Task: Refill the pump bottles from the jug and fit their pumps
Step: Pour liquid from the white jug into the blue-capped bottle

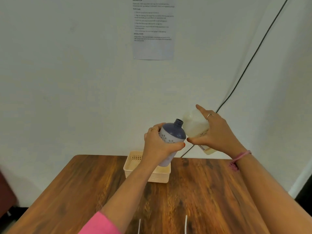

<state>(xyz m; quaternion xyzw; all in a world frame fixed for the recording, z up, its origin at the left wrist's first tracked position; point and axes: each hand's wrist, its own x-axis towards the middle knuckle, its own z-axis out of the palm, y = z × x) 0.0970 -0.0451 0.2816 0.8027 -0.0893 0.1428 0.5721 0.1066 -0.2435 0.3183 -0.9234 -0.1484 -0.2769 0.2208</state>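
Observation:
My left hand (157,146) grips a blue and white pump bottle (171,135) with no pump on it, held above the table and tilted to the right. Its open dark blue neck points up and right. My right hand (217,134) holds a translucent jug (194,126) of pale liquid, tipped over with its mouth close to the bottle's neck. The index finger of that hand sticks up past the jug. Whether liquid is flowing cannot be made out.
A cream plastic basket (131,164) stands on the wooden table (202,191) at the back middle, under the bottle. Two thin white pump tubes (186,223) poke up at the near edge. A black cable (249,63) runs down the white wall.

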